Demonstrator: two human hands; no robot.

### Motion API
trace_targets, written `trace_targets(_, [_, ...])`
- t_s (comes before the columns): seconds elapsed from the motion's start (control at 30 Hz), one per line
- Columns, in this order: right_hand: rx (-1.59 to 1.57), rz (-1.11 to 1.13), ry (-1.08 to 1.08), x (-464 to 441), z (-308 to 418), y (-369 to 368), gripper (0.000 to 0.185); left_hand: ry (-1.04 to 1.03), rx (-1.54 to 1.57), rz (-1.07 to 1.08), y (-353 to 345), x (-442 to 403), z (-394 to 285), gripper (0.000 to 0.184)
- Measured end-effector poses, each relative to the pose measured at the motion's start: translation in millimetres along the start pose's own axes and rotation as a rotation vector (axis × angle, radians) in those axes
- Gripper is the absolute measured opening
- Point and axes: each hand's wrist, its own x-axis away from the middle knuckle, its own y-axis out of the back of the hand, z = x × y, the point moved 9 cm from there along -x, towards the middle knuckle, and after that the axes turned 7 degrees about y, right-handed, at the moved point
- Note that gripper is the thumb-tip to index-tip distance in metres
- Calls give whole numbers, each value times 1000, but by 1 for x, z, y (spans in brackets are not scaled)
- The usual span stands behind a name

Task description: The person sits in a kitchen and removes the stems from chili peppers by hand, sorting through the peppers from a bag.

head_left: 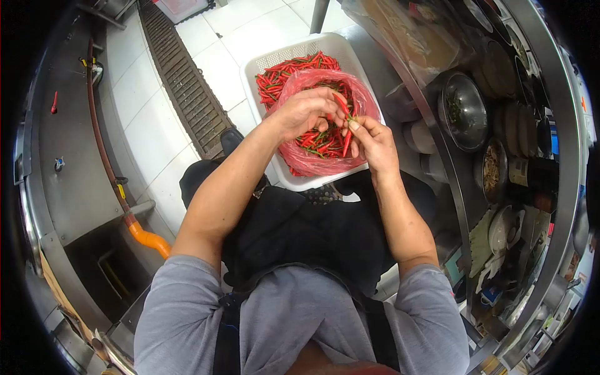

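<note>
Over a pink plastic bag (357,87) of red chili peppers with green stems, my two hands meet. My right hand (374,140) pinches red chili peppers (347,144) by their green stems between thumb and fingers. Close against it, my left hand (307,114) has its fingers curled, with another red chili (340,103) at its fingertips. Whether the left fingers grip that chili or only touch it is hard to make out. The bag sits inside a white plastic basket (250,90), where more loose red chilies (270,81) lie behind the bag.
On the right, a steel shelf rack (440,144) holds a metal bowl (462,112) and a dish of brownish food (494,170). A floor drain grate (187,81) runs through white tiles at left. Beside a steel counter (75,150) is an orange pipe (149,237).
</note>
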Motion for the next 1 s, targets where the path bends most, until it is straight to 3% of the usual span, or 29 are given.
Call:
trace_targets(0.1, [46, 6, -1, 0, -5, 1, 17, -3, -74, 8, -9, 2, -3, 11])
trace_targets(0.3, [200, -33, 105, -5, -11, 3, 18, 26, -357, -180, 9, -2, 3, 18])
trace_targets(0.37, [237, -35, 100, -6, -14, 3, 19, -125, -592, -296, 15, -7, -1, 19])
trace_targets(0.47, [306, -47, 76, -7, -16, 4, 19, -114, -671, -318, 12, -5, -6, 22])
trace_targets(0.63, [454, -16, 70, -6, -14, 3, 17, -83, -665, -308, 15, -7, -1, 24])
trace_targets(0.87, [361, 70, 197, 3, 6, -12, 18, 149, -385, -144, 15, -5, 14, 20])
trace_targets(1.0, [168, 86, 277, 3, 13, -17, 18, 100, -316, -188, 12, -2, 11, 19])
